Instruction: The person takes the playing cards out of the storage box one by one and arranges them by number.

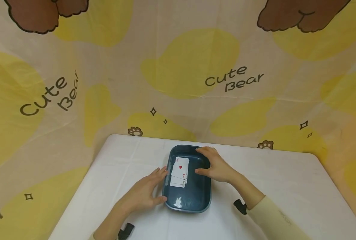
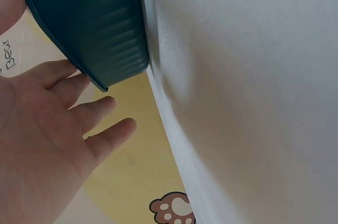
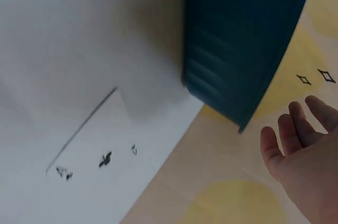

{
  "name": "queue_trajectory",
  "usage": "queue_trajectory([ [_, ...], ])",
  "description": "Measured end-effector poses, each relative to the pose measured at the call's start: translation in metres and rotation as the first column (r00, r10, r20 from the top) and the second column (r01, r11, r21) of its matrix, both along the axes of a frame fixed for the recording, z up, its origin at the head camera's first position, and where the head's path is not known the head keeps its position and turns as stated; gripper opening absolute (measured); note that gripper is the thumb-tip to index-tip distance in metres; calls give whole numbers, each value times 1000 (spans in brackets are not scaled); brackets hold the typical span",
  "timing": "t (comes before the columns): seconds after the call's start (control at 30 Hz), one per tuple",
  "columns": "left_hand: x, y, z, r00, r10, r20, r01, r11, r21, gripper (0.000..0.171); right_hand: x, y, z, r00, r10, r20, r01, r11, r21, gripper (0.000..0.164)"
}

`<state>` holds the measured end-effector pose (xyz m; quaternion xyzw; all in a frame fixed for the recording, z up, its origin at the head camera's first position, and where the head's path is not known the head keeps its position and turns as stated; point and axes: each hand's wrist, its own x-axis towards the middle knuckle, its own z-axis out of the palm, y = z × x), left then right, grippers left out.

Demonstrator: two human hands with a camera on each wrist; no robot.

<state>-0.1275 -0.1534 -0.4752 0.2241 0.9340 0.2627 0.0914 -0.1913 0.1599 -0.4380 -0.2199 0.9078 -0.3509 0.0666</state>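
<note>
A dark blue-green tray (image 1: 191, 196) lies on the white table with its long sides running away from me. Inside it, to the left, rest several overlapping playing cards (image 1: 180, 170), an ace of hearts on top. My left hand (image 1: 144, 191) is at the tray's left side, fingers spread; in the left wrist view its fingers (image 2: 76, 80) touch the rim. Over the tray's right edge hovers my right hand (image 1: 218, 166), thumb and fingers apart and holding nothing. A white playing card (image 3: 95, 137) with black marks lies on the table in the right wrist view.
A white cloth covers the table (image 1: 286, 186). Behind it hangs a yellow and beige backdrop (image 1: 178, 76) printed with bear figures and lettering. Black straps (image 1: 240, 206) are on both wrists.
</note>
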Motion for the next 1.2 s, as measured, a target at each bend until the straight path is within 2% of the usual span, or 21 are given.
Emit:
queue_trajectory([
  [0.23, -2, 0, -3, 1000, -1, 6, 1, 1000, -11, 88, -7, -19, -17, 1000, -12, 4, 12, 1000, 26, 84],
  [0.77, -3, -4, -2, 999, -37, -5, 37, 999, 18, 87, -23, -57, -35, 999, 36, 38, -39, 995, 94, 94],
  [0.97, -2, -5, -2, 999, -43, -3, 44, 998, 50, 88, -30, -65, -45, 1000, 13, 4, -13, 991, 136, 97],
  [1.2, -3, -4, -2, 999, -41, 5, 41, 998, 50, 87, -34, -70, -52, 1000, 1, 23, -5, 988, 157, 96],
])
